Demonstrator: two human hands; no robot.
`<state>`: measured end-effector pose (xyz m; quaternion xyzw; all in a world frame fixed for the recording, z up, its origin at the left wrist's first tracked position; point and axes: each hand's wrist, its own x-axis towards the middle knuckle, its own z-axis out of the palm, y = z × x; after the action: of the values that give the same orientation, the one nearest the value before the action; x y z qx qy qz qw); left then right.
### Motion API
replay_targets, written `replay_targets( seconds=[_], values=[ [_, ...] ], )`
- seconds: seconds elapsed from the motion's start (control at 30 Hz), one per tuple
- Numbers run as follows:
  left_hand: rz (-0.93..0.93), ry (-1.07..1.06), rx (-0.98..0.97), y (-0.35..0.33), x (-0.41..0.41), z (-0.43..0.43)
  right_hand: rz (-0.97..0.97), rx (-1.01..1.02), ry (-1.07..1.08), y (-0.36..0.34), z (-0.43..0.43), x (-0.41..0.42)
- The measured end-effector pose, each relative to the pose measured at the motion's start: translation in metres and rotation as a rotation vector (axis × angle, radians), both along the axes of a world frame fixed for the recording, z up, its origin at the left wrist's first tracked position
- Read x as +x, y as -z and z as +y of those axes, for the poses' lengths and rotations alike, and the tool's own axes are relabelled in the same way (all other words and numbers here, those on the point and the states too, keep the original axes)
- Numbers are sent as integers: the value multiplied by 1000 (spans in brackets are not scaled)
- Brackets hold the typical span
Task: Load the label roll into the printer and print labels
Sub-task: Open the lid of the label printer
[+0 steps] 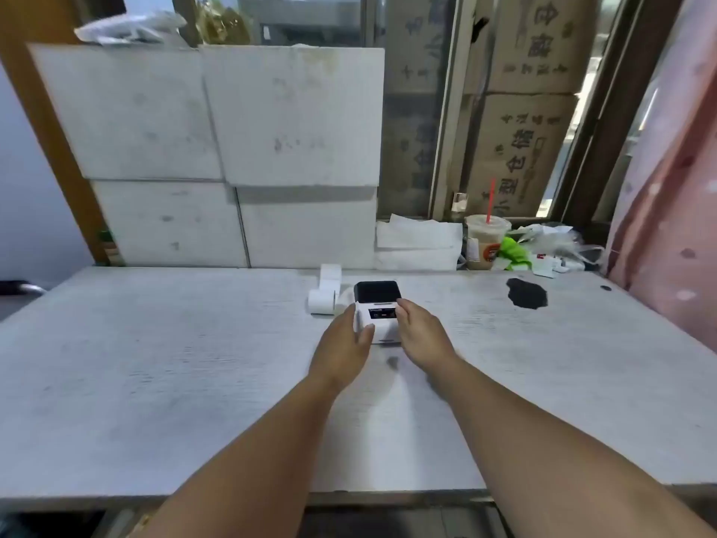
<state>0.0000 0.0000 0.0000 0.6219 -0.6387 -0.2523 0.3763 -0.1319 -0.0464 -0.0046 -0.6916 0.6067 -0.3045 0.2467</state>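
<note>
A small white label printer [379, 310] with a black top lid and a little front screen stands on the white table [194, 363], its lid down. My left hand [343, 343] grips its left side, thumb resting on the front face. My right hand [421, 332] holds its right side, fingertips at the upper right corner. A white label roll [322, 300] lies just left of the printer, with a strip of labels [330, 275] curling up behind it. The roll is apart from both hands.
White foam boxes [232, 149] are stacked along the table's back edge. Folded white paper [419, 242], a drink cup with a red straw [485, 242] and plastic bags [551, 246] sit at the back right. A black patch [527, 293] marks the table right of the printer.
</note>
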Motion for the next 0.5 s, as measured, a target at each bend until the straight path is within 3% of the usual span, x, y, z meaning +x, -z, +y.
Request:
replay_targets(
  seconds=[0.3, 0.5],
  values=[
    [272, -89, -17, 16, 10, -11, -284, -52, 154, 13, -5, -4],
    [203, -68, 1, 19, 10, -21, -236, -92, 203, 25, -8, -5]
  ],
)
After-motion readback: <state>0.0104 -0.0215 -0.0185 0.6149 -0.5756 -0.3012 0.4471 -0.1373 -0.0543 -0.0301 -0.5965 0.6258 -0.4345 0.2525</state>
